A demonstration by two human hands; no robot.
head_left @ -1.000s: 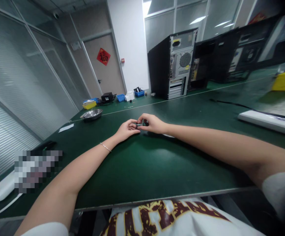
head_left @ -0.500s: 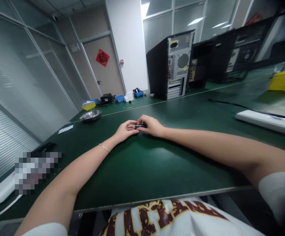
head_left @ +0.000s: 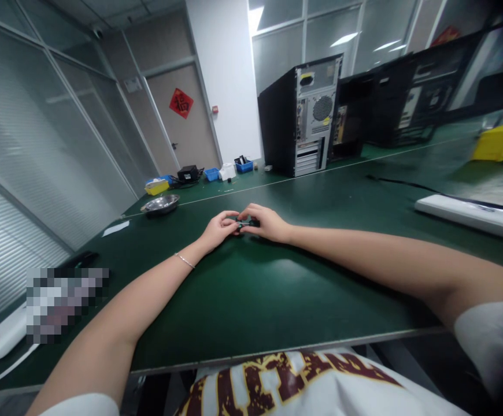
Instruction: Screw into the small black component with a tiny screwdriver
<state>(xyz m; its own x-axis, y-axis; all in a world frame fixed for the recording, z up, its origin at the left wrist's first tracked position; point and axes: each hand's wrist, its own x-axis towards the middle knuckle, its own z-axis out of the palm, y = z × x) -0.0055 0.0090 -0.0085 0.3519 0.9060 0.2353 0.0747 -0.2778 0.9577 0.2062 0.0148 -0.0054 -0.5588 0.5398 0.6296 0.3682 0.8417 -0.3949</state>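
Over the middle of the green table, my right hand (head_left: 267, 223) is closed on a small dark piece with a thin shiny metal shaft (head_left: 247, 223), whose kind is too small to make out. The shaft points left toward the fingers of my left hand (head_left: 220, 227). That hand, with a bracelet (head_left: 184, 260) at its wrist, has thumb and fingers bent together at the other end of the piece. Whatever lies between its fingertips is mostly hidden. Both hands rest low, close to the tabletop, with their fingertips nearly touching.
A metal bowl (head_left: 161, 203) sits beyond my left hand. Small blue bins (head_left: 211, 174), a yellow tray (head_left: 156, 186) and a black adapter (head_left: 188, 173) stand farther back. A computer tower (head_left: 314, 115) rises behind my right hand. A white power strip (head_left: 472, 215) lies right, papers (head_left: 116, 228) left.
The fingers of my left hand have shifted slightly left and curled in, so a bit more of the dark piece shows. My right hand has stayed nearly in place.
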